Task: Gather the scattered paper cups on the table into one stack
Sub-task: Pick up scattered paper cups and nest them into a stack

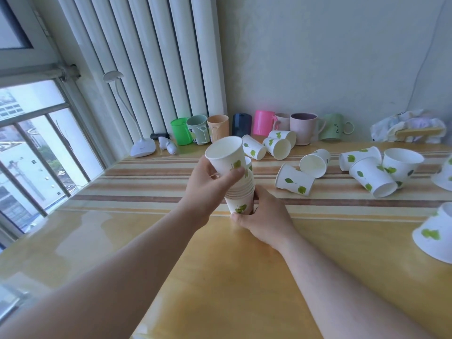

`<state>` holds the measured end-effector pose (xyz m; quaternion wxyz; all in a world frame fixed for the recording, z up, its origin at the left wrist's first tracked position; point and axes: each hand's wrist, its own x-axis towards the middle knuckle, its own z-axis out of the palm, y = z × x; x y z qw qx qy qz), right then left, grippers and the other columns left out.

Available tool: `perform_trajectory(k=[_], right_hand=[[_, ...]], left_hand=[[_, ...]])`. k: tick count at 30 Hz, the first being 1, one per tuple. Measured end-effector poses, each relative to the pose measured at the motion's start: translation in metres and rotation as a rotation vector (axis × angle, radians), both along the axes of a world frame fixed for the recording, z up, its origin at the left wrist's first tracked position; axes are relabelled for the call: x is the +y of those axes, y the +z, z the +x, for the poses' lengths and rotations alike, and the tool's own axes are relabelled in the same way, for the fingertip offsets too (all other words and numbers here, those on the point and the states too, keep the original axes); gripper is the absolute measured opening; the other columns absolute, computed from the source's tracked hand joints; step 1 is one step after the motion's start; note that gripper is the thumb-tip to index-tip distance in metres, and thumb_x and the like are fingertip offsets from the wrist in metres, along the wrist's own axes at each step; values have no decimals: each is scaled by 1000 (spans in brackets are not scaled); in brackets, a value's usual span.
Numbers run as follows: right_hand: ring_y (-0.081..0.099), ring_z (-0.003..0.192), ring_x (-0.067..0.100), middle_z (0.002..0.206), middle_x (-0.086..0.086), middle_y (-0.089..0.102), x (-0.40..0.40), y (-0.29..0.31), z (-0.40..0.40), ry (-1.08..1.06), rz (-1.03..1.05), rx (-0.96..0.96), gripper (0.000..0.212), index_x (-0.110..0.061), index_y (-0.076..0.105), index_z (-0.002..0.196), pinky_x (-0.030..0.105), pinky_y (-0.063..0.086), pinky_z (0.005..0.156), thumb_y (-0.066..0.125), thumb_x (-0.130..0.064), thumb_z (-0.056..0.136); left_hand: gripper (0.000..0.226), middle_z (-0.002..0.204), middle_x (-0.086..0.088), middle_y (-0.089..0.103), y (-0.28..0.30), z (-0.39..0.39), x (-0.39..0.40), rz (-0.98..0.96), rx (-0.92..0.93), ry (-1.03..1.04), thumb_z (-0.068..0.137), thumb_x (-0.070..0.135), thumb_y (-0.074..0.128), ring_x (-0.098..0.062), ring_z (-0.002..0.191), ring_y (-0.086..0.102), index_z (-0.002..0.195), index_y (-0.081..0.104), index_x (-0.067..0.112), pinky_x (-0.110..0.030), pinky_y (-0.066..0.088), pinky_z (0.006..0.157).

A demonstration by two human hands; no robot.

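Note:
A stack of white paper cups [241, 200] with green leaf prints stands at the table's middle. My right hand [264, 216] grips its base. My left hand [210, 189] holds a single paper cup [226, 155], tilted to the left, its bottom at the top of the stack. Several more paper cups lie scattered to the right: one on its side [294, 183], another [314, 163] behind it, a cluster [374, 172] further right, and an upside-down cup [437, 234] at the right edge. Three cups [278, 145] lie near the mugs.
A row of coloured mugs and tumblers [261, 126] lines the back wall. A white desk lamp [143, 146] stands at the back left beside the radiator. A crumpled bag [408, 129] sits at the back right. The wooden table [232, 277] has a striped band across it.

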<state>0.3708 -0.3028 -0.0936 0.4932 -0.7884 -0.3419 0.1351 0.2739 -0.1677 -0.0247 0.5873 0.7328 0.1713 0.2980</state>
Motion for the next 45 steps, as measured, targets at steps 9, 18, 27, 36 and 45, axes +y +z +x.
perform_trajectory(k=[9,18,27,36,45], right_hand=[[57,94,-9,104,-25,65,-9,8,2,-13,-33,53,48,-38,58,116,15,43,72,91,-30,82],[68,102,8,108,-17,72,-78,31,26,7,-265,-14,51,-39,64,116,30,56,83,90,-32,73],[70,94,4,99,-16,75,-108,7,37,-146,-127,-29,51,-38,61,118,30,59,81,90,-35,76],[70,98,4,104,-18,74,-109,5,51,-89,-101,13,57,-40,61,123,33,60,88,89,-35,74],[69,100,4,107,-19,74,-108,4,51,-92,-101,2,58,-40,60,124,35,60,90,89,-36,73]], left_hand=[[84,137,15,60,-14,-14,-1,-13,167,-44,83,61,78,-9,133,53,155,42,39,-37,43,103],[66,147,4,47,-22,8,3,153,370,234,91,11,58,-5,100,57,147,51,45,-28,50,65],[107,165,-6,42,-21,78,-1,90,461,210,91,46,78,-27,120,60,168,3,45,-40,52,85],[62,131,8,62,-5,79,-3,410,481,145,91,53,66,-22,100,65,151,49,53,-35,52,74],[45,124,7,62,-15,21,13,407,644,-76,82,35,88,-23,99,70,116,58,38,-43,63,86]])
